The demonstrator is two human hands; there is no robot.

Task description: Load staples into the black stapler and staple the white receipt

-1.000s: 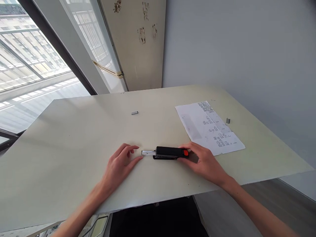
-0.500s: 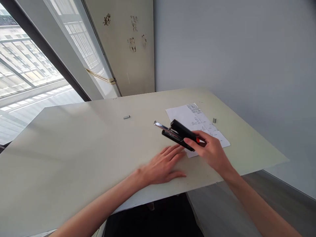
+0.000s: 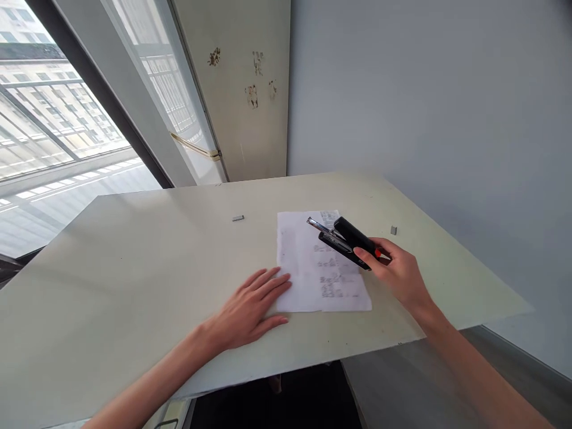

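the stapler is black, with a silver rail and a bright red patch at its rear. the paper is white with a faint lilac cast, plain on its left and lined with small dark grey print on its right; the print is too small to make out clearly. the bar is light grey with a dark end, the block mid grey. the table is off-white, turning pale yellow-green at right, with soft grey shadow bands at left. the door is cream, with mottled brown patches. the wall is plain blue-grey.
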